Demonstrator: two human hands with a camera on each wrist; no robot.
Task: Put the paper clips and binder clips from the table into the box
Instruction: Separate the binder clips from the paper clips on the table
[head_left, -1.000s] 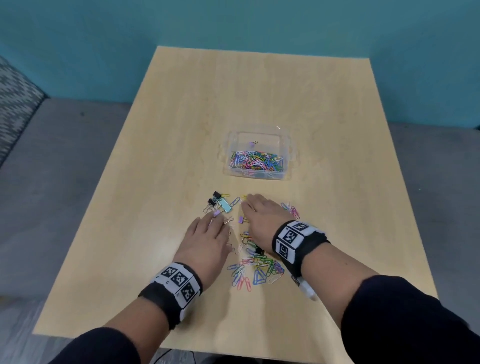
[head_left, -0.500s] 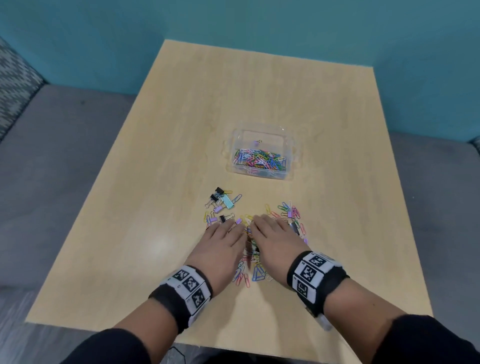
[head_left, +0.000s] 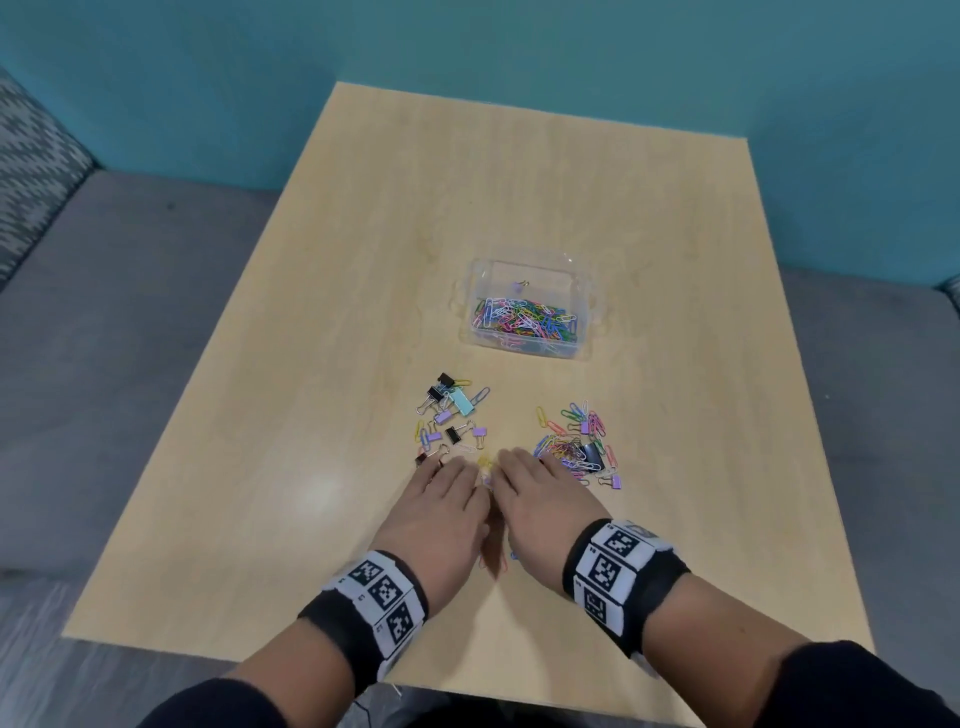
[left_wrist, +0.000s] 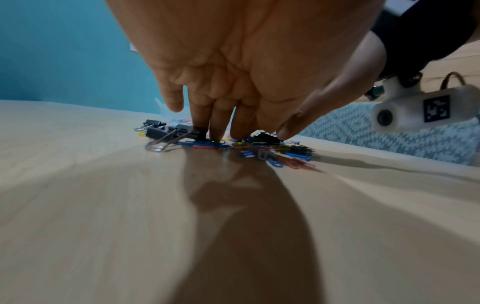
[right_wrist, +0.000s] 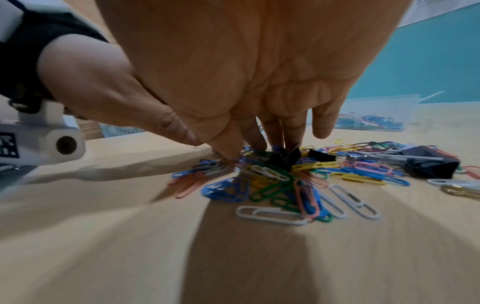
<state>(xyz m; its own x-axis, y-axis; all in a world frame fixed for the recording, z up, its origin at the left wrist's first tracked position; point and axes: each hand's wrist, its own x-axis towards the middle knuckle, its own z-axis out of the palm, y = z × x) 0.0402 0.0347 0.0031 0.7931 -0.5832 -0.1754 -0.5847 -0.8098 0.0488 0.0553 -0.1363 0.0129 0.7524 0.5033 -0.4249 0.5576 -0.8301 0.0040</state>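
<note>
A clear plastic box (head_left: 584, 312) on the wooden table (head_left: 519, 171) holds many coloured paper clips (head_left: 524, 319). Nearer me lie two loose groups: binder clips with a few paper clips (head_left: 449, 410) on the left, and a mixed heap (head_left: 576, 441) on the right. My left hand (head_left: 447, 486) and right hand (head_left: 524, 478) lie side by side, palms down. Their straight fingers press on a pile of clips (right_wrist: 272, 181) beneath and between them. In the left wrist view my fingertips (left_wrist: 215, 135) rest on paper clips beside black binder clips (left_wrist: 161, 131).
The box (right_wrist: 376, 111) stands beyond the loose clips, about a hand's length past my fingertips. A teal wall (head_left: 519, 47) runs behind the table's far edge. Grey cushions (head_left: 104, 312) flank both sides. Bare tabletop (head_left: 260, 493) lies left of my left hand.
Both hands have come together and slid back toward me across the table, dragging clips under them. The right hand has left the spot near the left binder-clip group.
</note>
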